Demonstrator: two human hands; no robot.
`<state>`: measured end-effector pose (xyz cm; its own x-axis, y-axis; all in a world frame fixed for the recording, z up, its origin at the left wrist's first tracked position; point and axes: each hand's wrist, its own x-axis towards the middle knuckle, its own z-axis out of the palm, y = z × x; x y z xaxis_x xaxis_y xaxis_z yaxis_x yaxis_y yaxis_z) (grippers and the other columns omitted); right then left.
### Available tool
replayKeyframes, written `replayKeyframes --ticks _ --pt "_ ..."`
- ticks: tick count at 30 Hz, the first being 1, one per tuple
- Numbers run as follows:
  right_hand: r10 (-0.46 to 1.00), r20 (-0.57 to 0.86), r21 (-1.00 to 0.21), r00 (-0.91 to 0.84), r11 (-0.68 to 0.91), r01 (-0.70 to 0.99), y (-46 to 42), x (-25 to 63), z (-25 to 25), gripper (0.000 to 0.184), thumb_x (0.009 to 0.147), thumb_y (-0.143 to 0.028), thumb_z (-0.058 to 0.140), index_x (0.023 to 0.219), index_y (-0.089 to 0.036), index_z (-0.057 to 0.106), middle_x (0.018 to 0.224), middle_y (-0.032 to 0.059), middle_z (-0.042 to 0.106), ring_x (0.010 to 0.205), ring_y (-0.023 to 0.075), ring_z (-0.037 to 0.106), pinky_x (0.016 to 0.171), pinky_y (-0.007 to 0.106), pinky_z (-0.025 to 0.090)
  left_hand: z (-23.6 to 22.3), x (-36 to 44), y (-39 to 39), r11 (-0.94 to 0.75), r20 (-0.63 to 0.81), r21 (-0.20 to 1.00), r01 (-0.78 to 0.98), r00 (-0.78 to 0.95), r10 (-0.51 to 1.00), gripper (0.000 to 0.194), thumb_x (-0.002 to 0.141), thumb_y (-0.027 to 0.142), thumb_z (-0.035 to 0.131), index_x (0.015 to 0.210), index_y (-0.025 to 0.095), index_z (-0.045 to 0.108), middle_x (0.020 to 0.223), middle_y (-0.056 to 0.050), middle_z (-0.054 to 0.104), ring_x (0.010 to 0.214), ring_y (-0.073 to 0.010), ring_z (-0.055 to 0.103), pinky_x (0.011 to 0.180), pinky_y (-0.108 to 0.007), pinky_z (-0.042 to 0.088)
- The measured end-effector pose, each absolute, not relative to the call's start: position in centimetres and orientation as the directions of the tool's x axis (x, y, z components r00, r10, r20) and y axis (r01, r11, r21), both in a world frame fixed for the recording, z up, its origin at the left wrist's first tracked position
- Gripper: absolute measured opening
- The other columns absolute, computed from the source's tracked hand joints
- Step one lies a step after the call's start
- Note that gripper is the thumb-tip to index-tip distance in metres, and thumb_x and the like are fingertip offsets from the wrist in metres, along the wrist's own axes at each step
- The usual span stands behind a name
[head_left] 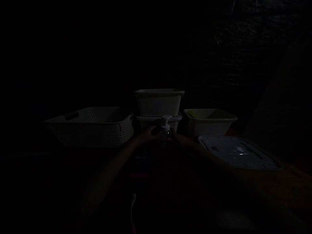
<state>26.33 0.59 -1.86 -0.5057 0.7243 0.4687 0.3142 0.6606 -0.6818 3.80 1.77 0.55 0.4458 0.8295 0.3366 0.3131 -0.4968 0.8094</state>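
Observation:
The view is very dark. At the middle a clear pump bottle [163, 137] with a white pump head [166, 122] stands upright between my hands. My left hand [153, 132] is curled against its left side, thumb and fingers around it. My right hand [175, 135] closes on its right side. Most fingers of both hands are lost in shadow. Close behind the bottle sits a lidded light bin [146, 124], with another light bin [159, 103] stacked on top.
To the left is a perforated basket [97, 135]. A light tub [207, 126] with something yellow inside is at right, before it a flat lid [234, 152]. Nearer, a phone [141, 164] shows a timer; a white cable [132, 206] lies below it.

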Motion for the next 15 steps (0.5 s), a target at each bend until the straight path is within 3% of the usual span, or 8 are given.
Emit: replayKeyframes --ticks 8,15 --pt "0.712 0.387 -0.569 -0.586 0.685 0.455 -0.3 26.8 -1.2 0.063 0.085 -0.052 0.048 0.137 -0.019 0.033 0.099 0.0100 0.067 0.079 0.0233 0.065 0.065 0.035 0.052 1.7 3.5 0.9 -0.511 0.324 0.757 0.408 0.445 0.835 0.073 0.064 0.041 0.076 0.126 0.018 0.045 0.128 -0.014 0.051 0.116 -0.0283 0.051 0.096 -0.044 0.042" --pt "0.745 0.361 -0.573 -0.561 0.652 0.496 0.2 26.8 -1.7 0.058 0.086 -0.054 0.045 0.133 -0.022 0.037 0.088 0.0080 0.068 0.069 0.0222 0.064 0.058 0.033 0.050 1.9 4.3 -0.2 -0.612 0.426 0.624 0.485 0.446 0.787 0.073 0.064 0.047 0.074 0.126 0.019 0.046 0.128 -0.014 0.051 0.116 -0.0288 0.050 0.095 -0.043 0.042"
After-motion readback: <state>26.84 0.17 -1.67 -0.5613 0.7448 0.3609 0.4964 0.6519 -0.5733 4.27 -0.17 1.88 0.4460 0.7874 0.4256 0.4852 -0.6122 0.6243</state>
